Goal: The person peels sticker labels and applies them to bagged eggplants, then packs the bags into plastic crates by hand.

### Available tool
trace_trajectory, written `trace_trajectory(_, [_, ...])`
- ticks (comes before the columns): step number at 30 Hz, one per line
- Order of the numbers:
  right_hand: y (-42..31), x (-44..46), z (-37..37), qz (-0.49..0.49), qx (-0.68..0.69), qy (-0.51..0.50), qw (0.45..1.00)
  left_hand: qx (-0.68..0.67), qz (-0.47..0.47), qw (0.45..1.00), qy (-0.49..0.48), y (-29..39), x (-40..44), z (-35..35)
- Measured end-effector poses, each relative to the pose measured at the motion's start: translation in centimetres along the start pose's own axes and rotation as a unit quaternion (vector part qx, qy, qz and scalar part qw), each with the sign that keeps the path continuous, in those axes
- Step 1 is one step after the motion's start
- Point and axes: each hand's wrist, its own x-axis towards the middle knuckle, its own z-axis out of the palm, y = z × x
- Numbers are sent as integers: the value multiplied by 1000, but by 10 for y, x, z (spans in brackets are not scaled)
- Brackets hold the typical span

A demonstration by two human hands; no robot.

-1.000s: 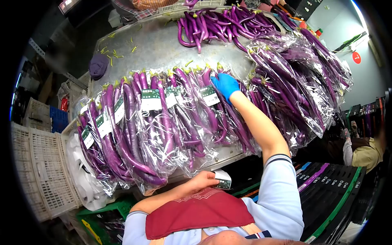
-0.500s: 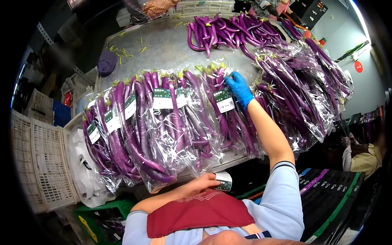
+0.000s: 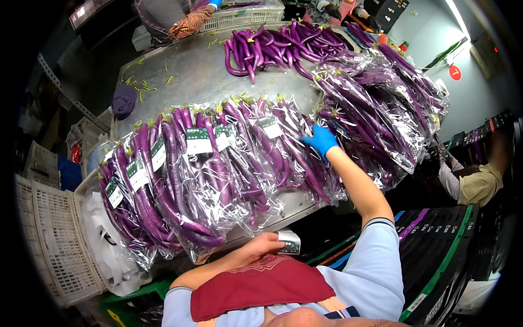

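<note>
Some labels (image 3: 289, 243) fill the left hand's (image 3: 263, 245) grip; right hand's (image 3: 322, 141), indistinct, I cannot tell.

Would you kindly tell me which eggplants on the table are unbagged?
The far-edge pile lies loose, unlike the nearer, bagged eggplants in clear plastic.

Right arm (image 3: 359, 188) extended forward, slightly bent; blue-gloved right hand (image 3: 322, 140) back upward, fingers (image 3: 306, 141) partly bent. Left forearm (image 3: 215, 268) folded inward, bare left hand (image 3: 264, 245) held low, fingers curled.
</note>
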Motion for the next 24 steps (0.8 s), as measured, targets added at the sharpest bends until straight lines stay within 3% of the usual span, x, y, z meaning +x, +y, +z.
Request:
trace_trajectory(1, [0, -7, 10, -36, 9, 56, 998, 14, -2, 1000, -3, -3, 3, -2])
trace_trajectory(5, [-22, -15, 21, -101, 10, 77, 992, 30, -25, 999, -10, 0, 6, 2])
trace_trajectory(6, [-24, -15, 20, -149, 34, 129, 980, 27, -29, 999, -12, 2, 5, 4])
trace_trajectory(9, [-23, -17, -8, -118, 202, 144, 961, 24, -36, 999, -13, 0, 5, 4])
trace_trajectory(14, [-58, -30, -82, -232, 98, 279, 927, 43, -17, 998, -41, 9, -3, 10])
trace_trajectory(17, [-100, -40, -98, -251, 80, 260, 929, 45, 18, 996, -72, 21, -13, 22])
trace_trajectory(19, [-122, -47, -78, -283, 53, 168, 943, 56, 57, 993, -82, 17, -7, 23])
trace_trajectory(21, [-142, -71, -66, -418, 253, 50, 871, 49, 74, 993, -75, 15, -7, 22])
trace_trajectory(23, [-136, -100, -66, -460, 203, -143, 852, 50, 86, 993, -63, 25, -15, 28])
trace_trajectory(24, [-133, -121, -58, -446, 247, -233, 828, 10, 121, 987, -104, 30, -21, 31])
